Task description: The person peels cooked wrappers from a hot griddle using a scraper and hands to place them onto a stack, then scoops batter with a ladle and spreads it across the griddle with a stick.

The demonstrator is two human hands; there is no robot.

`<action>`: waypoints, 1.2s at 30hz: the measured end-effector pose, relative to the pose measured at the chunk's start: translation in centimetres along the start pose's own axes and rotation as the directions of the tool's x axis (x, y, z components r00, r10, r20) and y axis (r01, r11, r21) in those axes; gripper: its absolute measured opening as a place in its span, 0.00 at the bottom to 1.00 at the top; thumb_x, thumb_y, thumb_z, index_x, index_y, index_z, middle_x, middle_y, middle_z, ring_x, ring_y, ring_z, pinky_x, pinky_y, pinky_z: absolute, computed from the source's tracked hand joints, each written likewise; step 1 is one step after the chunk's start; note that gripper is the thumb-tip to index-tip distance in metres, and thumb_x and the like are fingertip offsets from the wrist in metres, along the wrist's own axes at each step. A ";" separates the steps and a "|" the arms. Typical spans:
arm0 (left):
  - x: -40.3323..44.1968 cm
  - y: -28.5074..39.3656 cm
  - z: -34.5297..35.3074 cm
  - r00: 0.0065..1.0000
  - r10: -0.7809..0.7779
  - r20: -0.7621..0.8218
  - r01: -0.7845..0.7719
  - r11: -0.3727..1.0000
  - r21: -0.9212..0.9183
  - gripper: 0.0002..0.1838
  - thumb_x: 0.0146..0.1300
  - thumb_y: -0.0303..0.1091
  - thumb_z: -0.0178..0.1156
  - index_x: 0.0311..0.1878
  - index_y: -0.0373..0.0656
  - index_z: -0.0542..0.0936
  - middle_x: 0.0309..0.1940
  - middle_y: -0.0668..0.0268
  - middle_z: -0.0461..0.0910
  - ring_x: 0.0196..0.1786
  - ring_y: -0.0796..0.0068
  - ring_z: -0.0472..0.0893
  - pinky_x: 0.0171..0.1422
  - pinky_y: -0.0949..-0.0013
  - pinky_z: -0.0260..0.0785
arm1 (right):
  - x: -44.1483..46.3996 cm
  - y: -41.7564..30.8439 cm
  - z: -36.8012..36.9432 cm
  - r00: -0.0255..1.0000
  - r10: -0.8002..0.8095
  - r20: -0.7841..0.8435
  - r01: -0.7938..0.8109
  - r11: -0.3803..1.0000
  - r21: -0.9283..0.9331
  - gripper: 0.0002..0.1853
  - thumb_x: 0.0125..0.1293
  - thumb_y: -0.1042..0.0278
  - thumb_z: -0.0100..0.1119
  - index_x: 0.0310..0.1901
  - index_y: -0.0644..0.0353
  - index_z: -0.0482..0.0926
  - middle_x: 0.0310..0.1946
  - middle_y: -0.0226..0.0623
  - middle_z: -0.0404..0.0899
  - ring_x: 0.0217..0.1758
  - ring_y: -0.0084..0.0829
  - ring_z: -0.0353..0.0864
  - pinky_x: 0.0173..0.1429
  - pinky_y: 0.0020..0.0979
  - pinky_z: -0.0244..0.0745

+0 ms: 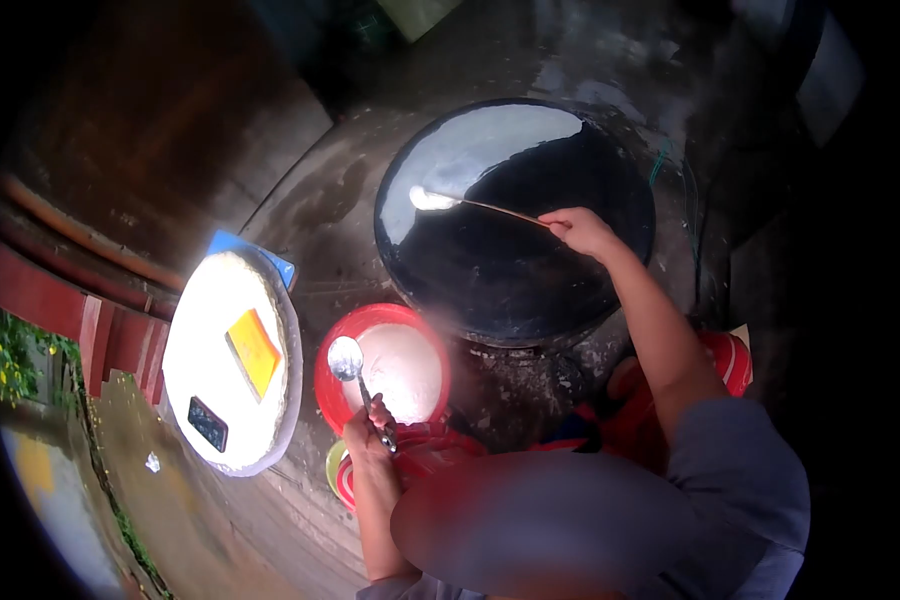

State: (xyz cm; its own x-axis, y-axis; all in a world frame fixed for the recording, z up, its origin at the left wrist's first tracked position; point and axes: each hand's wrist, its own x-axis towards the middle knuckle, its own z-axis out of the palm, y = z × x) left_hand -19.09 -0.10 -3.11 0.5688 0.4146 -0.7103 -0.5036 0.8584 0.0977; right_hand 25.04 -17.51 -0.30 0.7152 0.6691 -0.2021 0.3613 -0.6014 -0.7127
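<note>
white liquid batter [515, 130] spread along one side of a round black griddle [530, 265]

the right hand [580, 232] is closed on a thin brown stick [500, 211]; the batter lies ahead and left of that grip, touching the stick's white-coated tip. the left hand [368, 437] grips a round-bowled metal ladle [346, 358], its bowl beyond the fingers, over a round red bucket [327, 375].

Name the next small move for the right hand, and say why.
Probably sweep the spreader in the right hand across the dark part of the griddle: the white batter covers only its upper left, and the spreader's white end is at that layer's edge. The left hand holds the ladle away from the griddle.
</note>
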 end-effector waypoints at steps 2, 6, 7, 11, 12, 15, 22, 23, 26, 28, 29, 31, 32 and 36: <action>0.1 -0.3 -0.1 0.999 0.031 -0.019 -0.031 0.999 0.023 0.12 0.66 0.29 0.37 0.40 0.28 0.67 0.20 0.65 0.67 0.18 0.78 0.65 0.21 0.77 0.61 | 1.2 2.2 1.1 0.978 0.082 -0.190 -0.087 0.996 -0.017 0.15 0.65 0.64 0.46 0.52 0.44 0.76 0.49 0.36 0.77 0.49 0.38 0.77 0.53 0.32 0.71; -0.3 -0.2 0.1 1.000 0.024 -0.020 -0.023 0.999 0.038 0.12 0.66 0.29 0.36 0.40 0.29 0.66 0.22 0.64 0.68 0.18 0.78 0.65 0.21 0.77 0.62 | -0.2 -0.9 4.4 0.993 -0.093 -0.068 0.090 0.995 -0.050 0.14 0.65 0.70 0.49 0.51 0.55 0.77 0.45 0.42 0.79 0.49 0.33 0.78 0.52 0.27 0.70; -0.3 -0.2 0.0 0.999 0.028 -0.023 -0.027 0.999 0.033 0.12 0.66 0.29 0.36 0.40 0.29 0.66 0.22 0.64 0.68 0.18 0.78 0.65 0.21 0.77 0.62 | -0.6 -1.4 3.6 0.994 -0.096 -0.061 0.093 0.994 -0.051 0.14 0.65 0.70 0.49 0.51 0.55 0.77 0.45 0.42 0.79 0.49 0.33 0.78 0.52 0.27 0.70; -0.3 0.0 -0.3 1.000 0.004 -0.022 -0.004 1.000 0.006 0.12 0.66 0.29 0.36 0.42 0.29 0.66 0.23 0.64 0.67 0.19 0.77 0.65 0.21 0.76 0.62 | 0.9 1.0 2.9 0.994 -0.032 0.107 0.022 0.996 0.091 0.15 0.65 0.64 0.47 0.51 0.46 0.78 0.47 0.38 0.78 0.50 0.37 0.77 0.54 0.30 0.70; -0.3 -0.2 -0.2 0.999 0.042 -0.015 -0.041 0.999 0.031 0.12 0.66 0.29 0.36 0.42 0.29 0.66 0.23 0.64 0.67 0.19 0.77 0.65 0.21 0.77 0.62 | 1.1 1.2 4.3 0.998 -0.048 0.034 0.045 0.997 0.065 0.15 0.65 0.64 0.47 0.51 0.46 0.78 0.47 0.37 0.78 0.50 0.37 0.77 0.53 0.30 0.70; -0.4 -0.3 -0.3 0.998 0.066 0.001 -0.066 0.997 0.050 0.13 0.67 0.30 0.36 0.43 0.29 0.66 0.23 0.64 0.67 0.19 0.77 0.65 0.21 0.77 0.62 | -0.7 -1.2 5.9 0.995 -0.095 0.012 0.096 0.991 -0.090 0.14 0.64 0.63 0.48 0.50 0.43 0.78 0.47 0.36 0.78 0.51 0.36 0.76 0.53 0.31 0.71; -1.2 -0.4 -0.4 0.999 0.033 -0.024 -0.033 0.999 0.001 0.14 0.69 0.32 0.34 0.43 0.29 0.66 0.23 0.64 0.67 0.19 0.77 0.65 0.21 0.76 0.62 | -5.5 -0.7 1.0 0.991 -0.049 -0.122 0.030 0.988 -0.151 0.14 0.65 0.65 0.49 0.51 0.44 0.78 0.46 0.33 0.80 0.47 0.33 0.79 0.51 0.29 0.72; -1.2 -0.4 -0.6 0.999 0.030 -0.028 -0.030 1.000 -0.001 0.14 0.69 0.32 0.34 0.43 0.29 0.66 0.23 0.64 0.67 0.19 0.77 0.65 0.21 0.76 0.62 | -4.7 0.8 2.7 0.992 -0.045 -0.119 0.026 0.988 -0.153 0.14 0.65 0.65 0.49 0.51 0.44 0.78 0.46 0.33 0.80 0.47 0.33 0.79 0.51 0.29 0.72; -1.4 -0.2 -1.1 0.999 0.000 0.034 0.000 1.000 -0.001 0.14 0.69 0.33 0.36 0.44 0.29 0.65 0.24 0.64 0.68 0.19 0.77 0.65 0.21 0.76 0.62 | -4.5 2.1 6.3 0.998 -0.038 -0.047 0.045 0.987 0.154 0.15 0.66 0.65 0.47 0.52 0.53 0.77 0.46 0.42 0.79 0.50 0.38 0.77 0.54 0.30 0.70; -1.4 -0.1 -1.4 0.999 0.002 0.038 -0.002 1.000 0.006 0.14 0.69 0.33 0.36 0.44 0.29 0.65 0.24 0.64 0.68 0.19 0.77 0.65 0.21 0.76 0.62 | -7.1 0.4 7.7 0.998 -0.063 -0.002 0.063 0.993 0.101 0.15 0.66 0.65 0.47 0.52 0.50 0.77 0.46 0.41 0.78 0.49 0.37 0.78 0.53 0.30 0.70; -1.5 -0.1 -1.6 0.999 0.004 0.041 -0.004 1.000 0.007 0.14 0.69 0.33 0.36 0.45 0.29 0.65 0.24 0.64 0.68 0.19 0.77 0.65 0.22 0.76 0.62 | -8.4 0.2 8.2 0.998 -0.062 0.025 0.059 0.992 0.108 0.15 0.66 0.65 0.47 0.52 0.49 0.77 0.46 0.41 0.78 0.49 0.37 0.78 0.53 0.30 0.70; -1.8 -0.1 -1.8 0.999 0.001 0.042 -0.001 1.000 0.001 0.14 0.68 0.32 0.36 0.45 0.29 0.65 0.24 0.64 0.68 0.19 0.77 0.65 0.22 0.76 0.62 | -12.0 -0.9 8.1 0.998 -0.012 0.056 0.009 0.998 0.061 0.15 0.66 0.65 0.47 0.52 0.47 0.77 0.46 0.40 0.79 0.46 0.36 0.79 0.50 0.30 0.71; -1.9 0.0 -1.7 0.999 0.001 0.042 -0.001 1.000 -0.003 0.14 0.68 0.32 0.37 0.45 0.29 0.65 0.24 0.63 0.68 0.19 0.77 0.65 0.22 0.76 0.62 | -14.1 -1.3 7.9 0.999 -0.006 0.043 0.004 0.999 0.032 0.15 0.65 0.64 0.49 0.53 0.47 0.77 0.45 0.39 0.79 0.42 0.36 0.80 0.47 0.30 0.72; -2.9 -0.1 -1.7 0.997 0.008 0.080 -0.008 1.000 -0.002 0.14 0.68 0.32 0.37 0.47 0.29 0.65 0.24 0.63 0.68 0.20 0.77 0.65 0.22 0.75 0.62 | -19.5 1.2 8.9 0.984 -0.099 0.145 0.107 0.993 -0.049 0.20 0.62 0.64 0.54 0.57 0.48 0.73 0.33 0.45 0.80 0.35 0.41 0.80 0.41 0.33 0.74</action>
State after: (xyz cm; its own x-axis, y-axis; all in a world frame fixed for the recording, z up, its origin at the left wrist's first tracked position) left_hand -21.81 -1.86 -2.28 0.6146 0.4444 -0.6518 -0.5098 0.8543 0.1017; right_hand 6.19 -27.38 -3.23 0.5816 0.7816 -0.2257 0.4649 -0.5470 -0.6962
